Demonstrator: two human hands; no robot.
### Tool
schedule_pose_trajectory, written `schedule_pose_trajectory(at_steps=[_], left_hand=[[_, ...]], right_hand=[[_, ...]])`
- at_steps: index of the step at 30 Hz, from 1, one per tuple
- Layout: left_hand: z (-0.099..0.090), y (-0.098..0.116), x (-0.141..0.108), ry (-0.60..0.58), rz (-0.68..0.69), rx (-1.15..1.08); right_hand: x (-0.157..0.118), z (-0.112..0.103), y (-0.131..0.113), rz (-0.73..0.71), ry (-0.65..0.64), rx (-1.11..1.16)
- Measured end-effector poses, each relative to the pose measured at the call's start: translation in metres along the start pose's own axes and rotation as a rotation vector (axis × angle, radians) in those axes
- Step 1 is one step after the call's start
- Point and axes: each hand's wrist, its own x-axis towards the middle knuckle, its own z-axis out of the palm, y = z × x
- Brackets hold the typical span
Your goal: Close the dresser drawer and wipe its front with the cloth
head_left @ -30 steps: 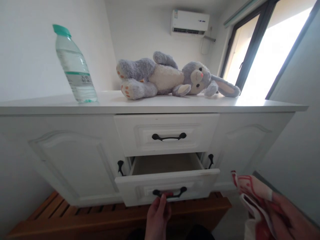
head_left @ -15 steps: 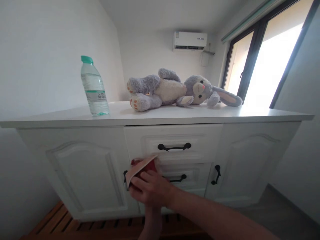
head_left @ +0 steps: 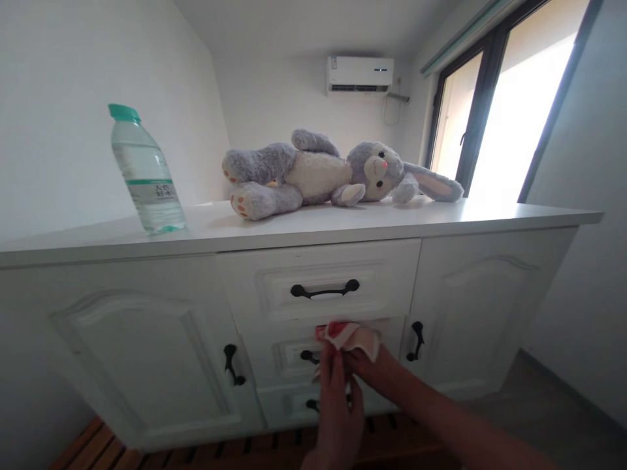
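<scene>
A red, pink and white cloth [head_left: 360,338] is bunched in front of the middle drawer of the white cabinet [head_left: 157,356]. My right hand [head_left: 360,364] is closed on the cloth, with its fingers partly covered by it. Just below and to the left, my left hand [head_left: 339,398] points upward, its fingertips at the cloth's lower edge and close against my right hand. Whether those fingers grip the fabric is hard to make out. Behind the hands, the black middle drawer handle [head_left: 309,356] is partly hidden.
On the cabinet top stand a water bottle with a green cap [head_left: 149,179] and, lying on its side, a grey plush rabbit [head_left: 318,175]. Black handles stick out on the top drawer [head_left: 325,290] and both doors. Wooden slats [head_left: 98,447] run along the floor.
Both hands and the cloth have moved right, from beside the left door handle to the middle drawer. My left hand now shows more. The view has shifted slightly.
</scene>
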Motion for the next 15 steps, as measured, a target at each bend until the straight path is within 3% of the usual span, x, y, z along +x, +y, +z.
schedule_pose_trajectory(at_steps=[4,7,10,15], left_hand=[[0.054,0.051,0.006,-0.407,0.12,-0.058],[0.071,0.063,0.008,-0.477,0.12,-0.076],[0.079,0.036,-0.004,-0.476,0.022,-0.042],[0.073,-0.045,-0.03,-0.475,-0.117,0.034]], right_hand=[[-0.093,-0.024,0.053,0.122,0.06,-0.412],[-0.124,-0.017,0.07,0.184,0.11,-0.664],[-0.138,0.015,0.072,0.198,0.07,-0.692],[-0.143,0.093,0.074,0.164,-0.034,-0.626]])
